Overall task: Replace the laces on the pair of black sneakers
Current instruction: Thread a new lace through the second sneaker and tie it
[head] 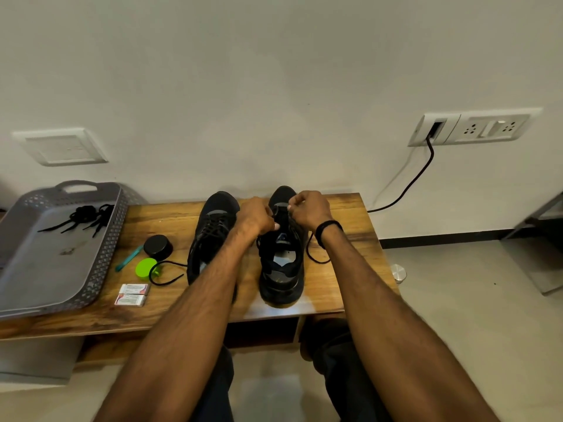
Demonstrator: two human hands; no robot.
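Note:
Two black sneakers stand side by side on a wooden table (350, 269), toes toward the wall. The left sneaker (210, 236) is laced, and a loose black lace end (166, 271) trails off its left side. Both my hands work at the front eyelets of the right sneaker (281, 269). My left hand (257, 216) and my right hand (309, 208) each pinch the black lace near the toe. A loop of that lace (313, 254) hangs off the shoe's right side onto the table. A bundle of spare black laces (83, 219) lies in a grey tray.
The grey perforated tray (61, 269) sits at the table's left end. Near the left sneaker lie a black round tin (157, 245), a green lid (146, 267), a teal tool (129, 258) and two small boxes (132, 295). A black cable (408, 184) runs from the wall socket.

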